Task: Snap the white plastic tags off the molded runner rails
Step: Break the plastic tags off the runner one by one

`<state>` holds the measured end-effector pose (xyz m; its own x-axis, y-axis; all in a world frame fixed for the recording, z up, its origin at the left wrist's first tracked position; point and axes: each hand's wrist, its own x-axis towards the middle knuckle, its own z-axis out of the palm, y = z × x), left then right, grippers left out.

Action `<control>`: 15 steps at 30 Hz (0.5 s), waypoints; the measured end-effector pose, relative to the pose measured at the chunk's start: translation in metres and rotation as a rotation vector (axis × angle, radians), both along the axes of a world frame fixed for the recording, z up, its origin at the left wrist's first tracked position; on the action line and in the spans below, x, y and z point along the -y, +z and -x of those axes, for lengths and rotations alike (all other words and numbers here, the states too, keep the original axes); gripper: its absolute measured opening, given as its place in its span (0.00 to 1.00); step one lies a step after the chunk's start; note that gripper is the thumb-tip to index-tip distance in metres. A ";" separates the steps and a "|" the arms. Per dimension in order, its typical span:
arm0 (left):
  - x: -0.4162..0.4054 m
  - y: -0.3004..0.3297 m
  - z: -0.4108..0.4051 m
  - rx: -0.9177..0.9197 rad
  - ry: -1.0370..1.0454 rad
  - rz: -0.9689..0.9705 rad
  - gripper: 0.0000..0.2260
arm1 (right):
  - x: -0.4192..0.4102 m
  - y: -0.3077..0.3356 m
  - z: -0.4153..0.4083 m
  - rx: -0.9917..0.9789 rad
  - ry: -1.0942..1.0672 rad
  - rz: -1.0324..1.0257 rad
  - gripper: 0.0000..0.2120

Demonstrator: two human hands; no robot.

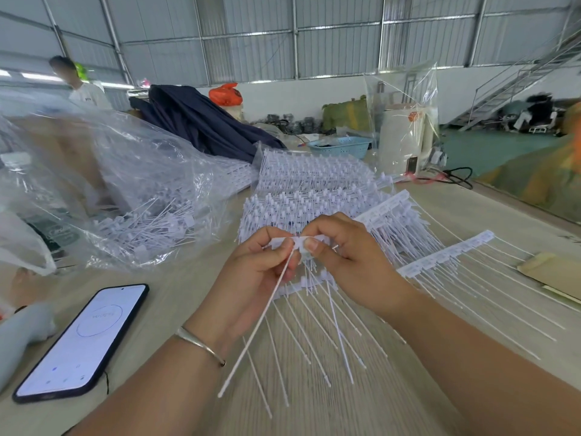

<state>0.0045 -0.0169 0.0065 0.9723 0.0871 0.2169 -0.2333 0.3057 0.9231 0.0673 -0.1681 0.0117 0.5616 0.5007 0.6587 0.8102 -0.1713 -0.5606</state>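
Observation:
Both hands meet at mid-frame over a row of white tags on a runner rail (317, 239). My left hand (257, 272) pinches the head of one tag (284, 242), and that tag's long thin tail (254, 328) hangs down and left toward me. My right hand (342, 253) pinches the rail next to it between thumb and forefinger, and more tails fan out beneath it. More rails with tags (440, 256) lie on the table to the right. A stack of full rails (311, 184) sits behind the hands.
A clear plastic bag (135, 196) holding loose tags lies at the left. A phone (83, 341) with a lit screen lies at the near left. A blue basket (341, 146), a dark cloth (201, 121) and a white appliance (405, 136) stand farther back. A person stands at the far left.

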 end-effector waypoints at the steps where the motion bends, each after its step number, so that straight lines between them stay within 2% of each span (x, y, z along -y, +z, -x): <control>1: 0.000 -0.002 0.000 -0.013 -0.001 0.013 0.05 | -0.002 -0.002 0.000 0.047 -0.028 0.031 0.08; 6: -0.001 -0.011 0.001 -0.040 0.034 0.037 0.05 | -0.003 -0.008 -0.002 0.126 -0.088 0.123 0.08; 13: -0.004 -0.014 0.003 -0.015 0.098 -0.039 0.01 | 0.000 -0.004 -0.006 0.104 -0.080 0.104 0.07; 15: -0.004 -0.012 0.004 0.000 0.126 -0.063 0.06 | 0.000 -0.004 -0.006 0.105 -0.074 0.086 0.03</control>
<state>0.0003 -0.0130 -0.0056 0.9547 0.1945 0.2254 -0.2658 0.2157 0.9396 0.0730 -0.1685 0.0081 0.5292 0.5174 0.6724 0.8471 -0.2766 -0.4539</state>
